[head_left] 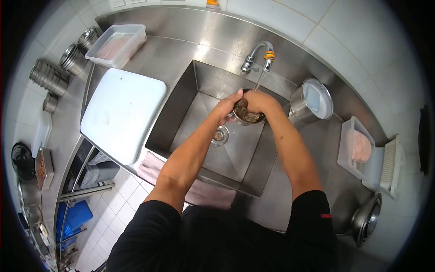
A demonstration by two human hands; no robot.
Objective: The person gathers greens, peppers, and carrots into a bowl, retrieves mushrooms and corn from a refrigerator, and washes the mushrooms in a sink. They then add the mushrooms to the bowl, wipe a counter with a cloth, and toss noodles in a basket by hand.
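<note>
My left hand (228, 107) grips the left rim of a round metal bowl (242, 122), held over the sink (240, 149). Inside the bowl lie wet brownish pieces (247, 114), whose kind I cannot make out. My right hand (257, 100) reaches down into the bowl from the far right side, its fingers hidden by the hand itself and the rim. From the faucet (262, 47), a thin stream of water (260, 80) falls close to my right hand. The drain (220, 135) shows below and left of the bowl.
A white cutting board (123, 113) lies left of the sink, a plastic tub (117, 46) behind it. Right of the sink are a metal pot (302, 105), another plastic tub (349, 152) and stacked bowls (366, 219). A pinkish towel (209, 195) hangs along the front edge.
</note>
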